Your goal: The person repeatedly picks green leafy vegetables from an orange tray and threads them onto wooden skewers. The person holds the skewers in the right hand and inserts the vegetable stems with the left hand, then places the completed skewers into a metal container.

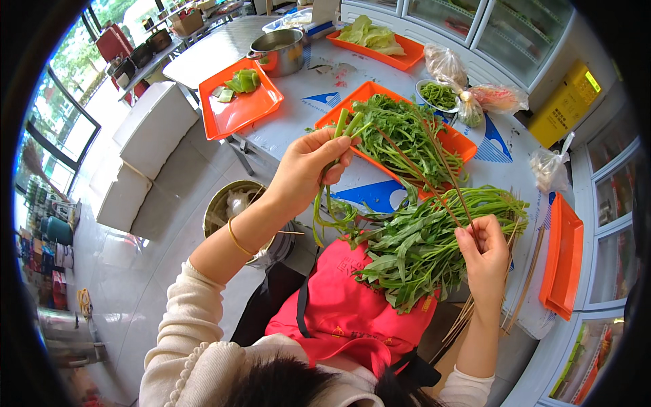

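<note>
Between the fingers of my left hand are several green vegetable stems, their cut ends up and leaves hanging below. My right hand pinches two thin wooden skewers, which slant up to the left, apart from the stems. Close below the skewers lies a heap of long-stemmed leafy greens at the table's near edge, above my red apron. Behind it an orange tray holds a pile of feathery-leaved greens. More skewers lie under and beside my right wrist.
An orange tray with cut vegetable pieces and a steel pot stand at the far left. Lettuce leaves fill another tray. A bowl of green pods sits near plastic bags. A bin stands on the floor; glass-door fridges border the table.
</note>
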Motion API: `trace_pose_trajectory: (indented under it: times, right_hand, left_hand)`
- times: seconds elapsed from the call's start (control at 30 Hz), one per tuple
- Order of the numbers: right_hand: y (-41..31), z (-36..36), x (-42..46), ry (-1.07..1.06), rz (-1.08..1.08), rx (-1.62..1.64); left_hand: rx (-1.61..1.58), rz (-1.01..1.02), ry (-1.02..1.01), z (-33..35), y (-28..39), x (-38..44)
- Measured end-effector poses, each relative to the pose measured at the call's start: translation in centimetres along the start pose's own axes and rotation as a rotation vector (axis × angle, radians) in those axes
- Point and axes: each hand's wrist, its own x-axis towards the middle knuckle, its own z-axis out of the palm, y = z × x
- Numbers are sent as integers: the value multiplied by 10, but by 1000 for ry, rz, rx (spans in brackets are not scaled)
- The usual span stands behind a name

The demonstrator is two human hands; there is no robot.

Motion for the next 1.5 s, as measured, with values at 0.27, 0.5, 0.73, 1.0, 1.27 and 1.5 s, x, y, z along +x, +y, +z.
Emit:
trace_pose_trajectory:
  times: [0.27, 0.5, 0.73, 1.0, 1.27, 1.5]
  right_hand:
    - [-2, -2, -3, 8, 18, -15]
    - [-4, 0, -2, -33, 44, -95]
    - [-12, -3, -4, -57, 91, -104]
    - [-6, -1, -3, -16, 16, -62]
    - [9, -7, 8, -11, -88, -76]
    - [12, -4, 9, -14, -132, -140]
  left_hand:
    - [-68, 31, -32, -2, -4, 2]
    - [-75, 27, -89, -2, -5, -1]
    - [89, 105, -95, -3, -6, -5]
    - [116, 64, -127, -4, -7, -8]
    - [117, -11, -203, -5, -1, -8]
    - [143, -93, -255, -8, 2, -8]
